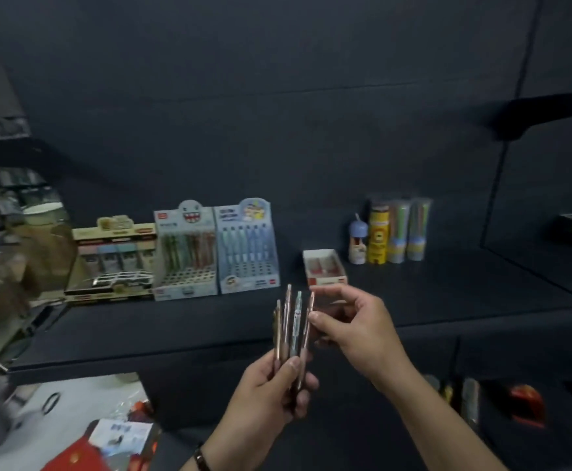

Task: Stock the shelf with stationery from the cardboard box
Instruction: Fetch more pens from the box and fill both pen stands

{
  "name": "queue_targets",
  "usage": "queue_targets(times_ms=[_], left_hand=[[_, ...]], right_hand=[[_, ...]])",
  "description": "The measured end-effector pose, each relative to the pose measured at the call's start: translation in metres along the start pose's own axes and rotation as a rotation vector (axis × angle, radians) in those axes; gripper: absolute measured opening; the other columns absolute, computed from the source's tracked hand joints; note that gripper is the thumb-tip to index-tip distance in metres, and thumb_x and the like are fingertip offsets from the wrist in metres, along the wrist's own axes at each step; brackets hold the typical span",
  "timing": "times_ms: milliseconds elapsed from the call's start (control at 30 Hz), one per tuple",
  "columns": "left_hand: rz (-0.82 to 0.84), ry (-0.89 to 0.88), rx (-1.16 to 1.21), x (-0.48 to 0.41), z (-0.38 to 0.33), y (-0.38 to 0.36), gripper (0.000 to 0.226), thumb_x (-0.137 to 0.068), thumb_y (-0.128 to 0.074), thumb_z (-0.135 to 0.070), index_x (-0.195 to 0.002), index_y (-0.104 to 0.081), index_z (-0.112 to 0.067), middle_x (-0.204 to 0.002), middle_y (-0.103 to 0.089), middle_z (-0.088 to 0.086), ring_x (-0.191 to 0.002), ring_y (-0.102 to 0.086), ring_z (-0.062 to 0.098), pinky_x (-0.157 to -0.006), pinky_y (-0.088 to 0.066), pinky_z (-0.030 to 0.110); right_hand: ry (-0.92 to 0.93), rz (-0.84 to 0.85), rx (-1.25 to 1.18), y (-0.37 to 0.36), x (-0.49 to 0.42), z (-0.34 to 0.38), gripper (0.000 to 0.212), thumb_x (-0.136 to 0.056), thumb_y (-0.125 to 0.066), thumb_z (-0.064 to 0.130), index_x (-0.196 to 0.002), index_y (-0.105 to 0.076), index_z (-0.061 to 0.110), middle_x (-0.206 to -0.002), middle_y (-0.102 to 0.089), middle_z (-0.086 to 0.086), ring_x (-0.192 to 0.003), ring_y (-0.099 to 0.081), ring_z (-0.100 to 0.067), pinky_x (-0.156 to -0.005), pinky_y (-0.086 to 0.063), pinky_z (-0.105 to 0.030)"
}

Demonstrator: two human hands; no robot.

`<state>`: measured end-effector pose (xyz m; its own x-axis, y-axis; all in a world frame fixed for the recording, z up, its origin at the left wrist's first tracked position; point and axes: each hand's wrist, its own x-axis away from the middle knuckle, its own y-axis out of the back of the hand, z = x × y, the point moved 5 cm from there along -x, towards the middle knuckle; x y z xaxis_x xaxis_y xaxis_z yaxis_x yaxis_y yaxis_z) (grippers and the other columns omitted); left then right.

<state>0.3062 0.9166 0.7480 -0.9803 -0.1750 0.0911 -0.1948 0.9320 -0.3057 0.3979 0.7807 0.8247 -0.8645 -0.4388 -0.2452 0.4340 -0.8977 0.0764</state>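
Single head-worn wide-angle view; forward and slightly downward toward the shelf [176, 329]; close range

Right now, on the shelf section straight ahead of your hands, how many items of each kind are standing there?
Display stands: 3
Small open box: 1
Tall tubes: 3
Small blue-capped bottle: 1
Total: 8
The pens in your left hand are not counted.
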Motion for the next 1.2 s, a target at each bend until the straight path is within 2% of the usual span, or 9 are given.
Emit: queue_targets(times_ms=[167, 300, 500, 600, 667, 833, 900, 1033, 1200], left_hand=[[-0.115, -0.062, -0.051, -0.028, -0.031, 0.076, 0.018, -0.109, -0.05, -0.014, -0.116, -0.063, -0.004, -0.084, -0.07, 0.02, -0.06, -0.059, 0.022, -0.055, -0.045, 0.029], [-0.274, -0.092, -0.054, -0.05, -0.051, 0.137, 0.017, -0.11, -0.048, -0.011, -0.121, -0.059, -0.003, -0.09, -0.075, 0.023, -0.065, -0.068, 0.026, -0.057, -0.052, 0.031], [-0.496, -0.174, -0.231, -0.08, -0.077, 0.21, 0.01, -0.105, -0.058, -0.008, -0.112, -0.061, -0.001, -0.08, -0.073, 0.02, -0.055, -0.055, 0.025, -0.052, -0.043, 0.032], [-0.54, -0.205, -0.318, -0.1, -0.094, 0.232, 0.018, -0.108, -0.055, -0.018, -0.104, -0.063, -0.001, -0.076, -0.071, 0.015, -0.055, -0.051, 0.023, -0.056, -0.039, 0.032], [-0.528, -0.245, -0.339, -0.114, -0.102, 0.243, 0.019, -0.109, -0.052, -0.019, -0.112, -0.063, -0.004, -0.076, -0.069, 0.016, -0.052, -0.046, 0.021, -0.053, -0.036, 0.028], [-0.405, -0.312, -0.386, -0.151, -0.112, 0.265, 0.024, -0.111, -0.048, -0.02, -0.112, -0.048, 0.004, -0.081, -0.068, 0.025, -0.047, -0.043, 0.018, -0.049, -0.037, 0.029], [-0.374, -0.302, -0.429, -0.164, -0.115, 0.278, 0.023, -0.112, -0.046, -0.023, -0.114, -0.052, 0.0, -0.085, -0.072, 0.021, -0.05, -0.046, 0.021, -0.05, -0.039, 0.033], [-0.339, -0.295, -0.51, -0.18, -0.118, 0.299, 0.026, -0.113, -0.043, -0.025, -0.114, -0.063, -0.007, -0.087, -0.075, 0.011, -0.052, -0.052, 0.021, -0.052, -0.042, 0.034], [-0.286, -0.289, -0.398, -0.186, -0.112, 0.309, 0.029, -0.113, -0.042, -0.025, -0.115, -0.065, -0.007, -0.082, -0.07, 0.012, -0.056, -0.054, 0.023, -0.054, -0.044, 0.033]], right_hand=[[0.074, 0.078, 0.027, -0.071, -0.06, 0.008, 0.029, -0.093, -0.079, 0.006, -0.112, -0.076, 0.027, -0.084, -0.077, -0.016, -0.078, -0.078, -0.027, -0.067, -0.065, -0.044], [0.185, 0.017, 0.06, -0.107, -0.112, 0.011, 0.031, -0.093, -0.079, 0.009, -0.114, -0.073, 0.03, -0.076, -0.078, -0.005, -0.072, -0.078, -0.019, -0.073, -0.064, -0.039], [0.299, -0.033, 0.116, -0.135, -0.2, 0.005, 0.026, -0.093, -0.08, 0.02, -0.111, -0.073, 0.038, -0.078, -0.077, 0.008, -0.077, -0.076, -0.007, -0.078, -0.064, -0.039], [0.363, -0.036, 0.165, -0.152, -0.239, -0.003, 0.024, -0.096, -0.077, 0.021, -0.114, -0.072, 0.036, -0.077, -0.076, 0.012, -0.078, -0.073, -0.002, -0.074, -0.059, -0.027], [0.409, -0.067, 0.211, -0.164, -0.259, -0.005, 0.022, -0.097, -0.076, 0.018, -0.115, -0.073, 0.03, -0.078, -0.074, 0.013, -0.08, -0.071, 0.002, -0.07, -0.053, -0.012], [0.443, -0.138, 0.374, -0.191, -0.294, -0.013, 0.021, -0.096, -0.077, 0.016, -0.115, -0.074, 0.026, -0.084, -0.073, 0.016, -0.08, -0.067, 0.008, -0.073, -0.049, -0.004], [0.473, -0.182, 0.439, -0.2, -0.302, -0.018, 0.021, -0.095, -0.078, 0.017, -0.114, -0.075, 0.023, -0.089, -0.076, 0.011, -0.08, -0.067, 0.006, -0.076, -0.051, -0.006], [0.415, -0.192, 0.536, -0.221, -0.315, -0.028, 0.017, -0.096, -0.075, 0.021, -0.112, -0.072, 0.025, -0.092, -0.077, 0.008, -0.083, -0.07, -0.004, -0.076, -0.06, -0.029], [0.326, -0.2, 0.644, -0.235, -0.325, -0.037, 0.013, -0.098, -0.073, 0.023, -0.11, -0.071, 0.027, -0.093, -0.077, 0.009, -0.077, -0.064, -0.002, -0.065, -0.045, -0.013]])
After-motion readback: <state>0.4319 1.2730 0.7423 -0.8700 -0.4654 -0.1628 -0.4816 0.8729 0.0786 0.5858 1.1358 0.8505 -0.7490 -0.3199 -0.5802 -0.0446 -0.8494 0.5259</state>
